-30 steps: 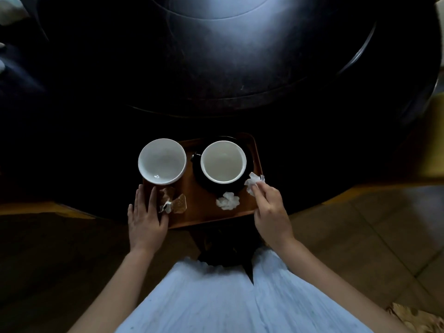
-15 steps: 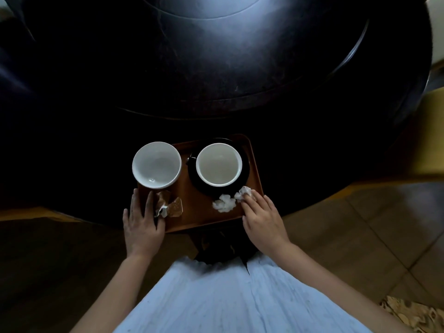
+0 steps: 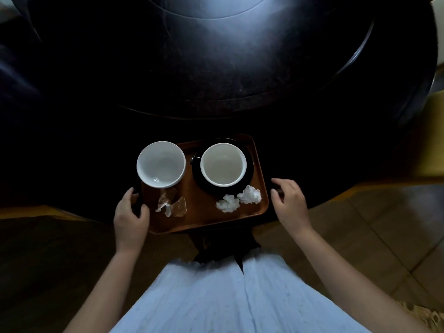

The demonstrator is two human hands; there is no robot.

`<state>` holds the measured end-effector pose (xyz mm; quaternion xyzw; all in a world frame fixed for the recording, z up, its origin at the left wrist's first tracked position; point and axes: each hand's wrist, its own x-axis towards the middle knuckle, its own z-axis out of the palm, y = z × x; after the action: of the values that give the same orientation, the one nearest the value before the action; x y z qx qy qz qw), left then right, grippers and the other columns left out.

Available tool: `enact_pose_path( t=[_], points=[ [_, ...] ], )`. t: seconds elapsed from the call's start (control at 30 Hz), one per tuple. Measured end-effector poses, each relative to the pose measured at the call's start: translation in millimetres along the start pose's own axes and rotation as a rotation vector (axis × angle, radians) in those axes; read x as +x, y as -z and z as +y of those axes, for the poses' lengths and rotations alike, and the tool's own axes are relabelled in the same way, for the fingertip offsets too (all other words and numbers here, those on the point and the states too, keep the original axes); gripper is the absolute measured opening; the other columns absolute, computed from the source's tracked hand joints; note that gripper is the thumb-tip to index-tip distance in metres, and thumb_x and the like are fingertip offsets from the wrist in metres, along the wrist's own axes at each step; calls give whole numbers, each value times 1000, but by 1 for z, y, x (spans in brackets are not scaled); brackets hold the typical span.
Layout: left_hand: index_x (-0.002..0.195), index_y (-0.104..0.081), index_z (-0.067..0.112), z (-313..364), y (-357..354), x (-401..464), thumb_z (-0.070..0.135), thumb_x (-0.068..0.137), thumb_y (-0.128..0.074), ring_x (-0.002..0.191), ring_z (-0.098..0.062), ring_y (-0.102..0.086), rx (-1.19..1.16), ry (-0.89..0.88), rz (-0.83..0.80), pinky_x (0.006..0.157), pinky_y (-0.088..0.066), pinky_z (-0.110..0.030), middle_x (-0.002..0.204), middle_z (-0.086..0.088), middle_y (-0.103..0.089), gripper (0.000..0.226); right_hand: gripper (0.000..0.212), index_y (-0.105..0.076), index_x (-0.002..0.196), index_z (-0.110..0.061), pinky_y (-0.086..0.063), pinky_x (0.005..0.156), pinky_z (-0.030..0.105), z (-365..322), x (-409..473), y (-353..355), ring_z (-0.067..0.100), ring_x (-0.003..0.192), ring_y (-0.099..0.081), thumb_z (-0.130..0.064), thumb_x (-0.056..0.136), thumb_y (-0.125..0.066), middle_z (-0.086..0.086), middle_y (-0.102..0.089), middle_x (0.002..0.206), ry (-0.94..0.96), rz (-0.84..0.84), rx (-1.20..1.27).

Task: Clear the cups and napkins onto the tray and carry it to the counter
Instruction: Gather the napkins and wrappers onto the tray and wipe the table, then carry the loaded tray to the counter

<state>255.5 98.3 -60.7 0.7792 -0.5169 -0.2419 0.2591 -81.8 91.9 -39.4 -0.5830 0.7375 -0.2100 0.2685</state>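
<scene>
A brown wooden tray (image 3: pixel 204 219) sits at the near edge of a dark round table. On it stand a white cup (image 3: pixel 161 163) at the left and a second white cup (image 3: pixel 223 163) on a black saucer (image 3: pixel 249 169). Two crumpled white napkins (image 3: pixel 249 194) (image 3: pixel 227 203) lie at the tray's right front, and torn brownish wrappers (image 3: pixel 171 204) lie at the left front. My left hand (image 3: pixel 129 216) grips the tray's left rim, thumb on top. My right hand (image 3: pixel 289 203) hovers just right of the tray with loosely curled fingers, holding nothing.
The dark round table (image 3: pixel 216 68) has a raised inner disc and fills the upper view. Brown tiled floor (image 3: pixel 360 236) lies to the right and below. My light blue skirt (image 3: pixel 216 296) covers the bottom centre.
My right hand let go of the crumpled napkin on the tray and moved out past the right rim. My left hand shifted from lying flat on the tray to gripping its left edge.
</scene>
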Motion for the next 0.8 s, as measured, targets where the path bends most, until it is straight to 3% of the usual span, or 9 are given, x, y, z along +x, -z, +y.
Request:
enact_pose_path(
  t=[0.1, 0.17, 0.27, 0.47, 0.67, 0.8],
  points=[
    [127, -49, 6, 2, 5, 23, 13, 85, -59, 110, -31, -54, -42, 179, -85, 94, -45, -44, 120, -20, -59, 44, 40, -49, 130, -9, -42, 79, 24, -3, 31, 2, 19, 97, -56, -15, 91, -55, 11, -58, 116, -127, -129, 1],
    [124, -53, 9, 5, 7, 35, 14, 83, -62, 106, -29, -58, -58, 257, -184, 92, -48, -46, 116, -17, -62, 42, 45, -46, 133, -11, -45, 81, 27, -7, 49, 1, 20, 99, -57, -17, 90, -58, 11, -59, 118, -164, -198, -7],
    [119, -55, 11, 6, 8, 48, 7, 80, -63, 102, -29, -60, -3, 267, -268, 88, -51, -47, 111, -14, -64, 40, 47, -47, 133, -11, -47, 85, 32, -15, 67, -4, 26, 105, -57, -18, 88, -59, 13, -61, 114, -174, -248, -77],
    [112, -54, 6, 11, 7, 67, -7, 77, -60, 86, -29, -61, 96, 275, -342, 74, -55, -43, 102, -19, -62, 38, 36, -52, 120, -12, -46, 64, 29, -22, 84, -12, 28, 88, -63, -11, 85, -58, 12, -66, 100, -111, -285, -189],
    [114, -55, 1, 17, 8, 69, -11, 74, -61, 90, -33, -60, 115, 273, -355, 78, -54, -46, 102, -22, -61, 42, 15, -55, 98, -3, -51, 67, 35, -24, 96, -12, 30, 85, -62, -5, 83, -56, 15, -64, 96, -140, -353, -258],
    [113, -56, 2, 21, 12, 68, -11, 71, -63, 99, -35, -58, 114, 253, -387, 82, -49, -44, 102, -19, -61, 44, 13, -53, 95, -4, -48, 62, 31, -22, 99, -13, 30, 82, -61, -6, 82, -56, 15, -62, 94, -138, -387, -279]
  ],
)
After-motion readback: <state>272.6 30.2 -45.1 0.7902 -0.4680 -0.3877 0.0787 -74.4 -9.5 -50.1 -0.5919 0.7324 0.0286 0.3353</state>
